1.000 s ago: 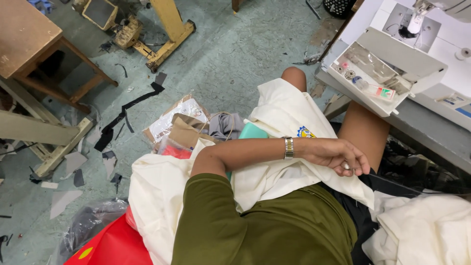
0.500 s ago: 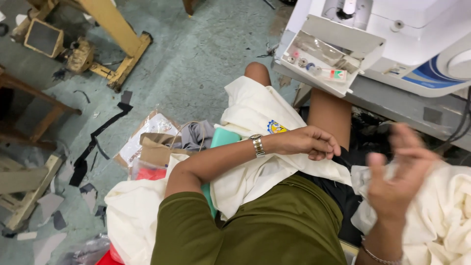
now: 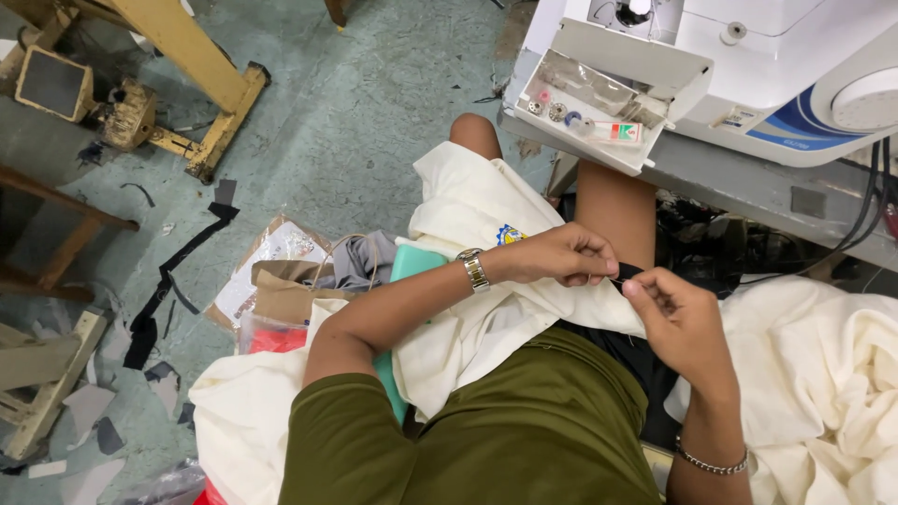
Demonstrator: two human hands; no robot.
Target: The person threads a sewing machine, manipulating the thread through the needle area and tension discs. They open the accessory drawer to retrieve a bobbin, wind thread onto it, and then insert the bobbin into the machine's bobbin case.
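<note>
A cream-white cotton cloth is spread over the lap, running from the far knee down across the thighs to the near left, creased and rumpled, with a small blue-and-yellow printed emblem showing near the wrist. Its edge is pinched by the left hand, the fingers drawn together on a fold just beside the thigh. A silver metal wristwatch is worn on that wrist. The right hand is held just right of the left one, fingertips closed together as if on something fine; what is gripped is too small to be made out. A thin beaded bracelet is seen on the right wrist.

More cream fabric is heaped at the near right. A white sewing machine with a blue stripe is set on the grey table at the far right, its open accessory tray filled with bobbins. On the green concrete floor to the left, a brown paper bag and black fabric scraps are scattered.
</note>
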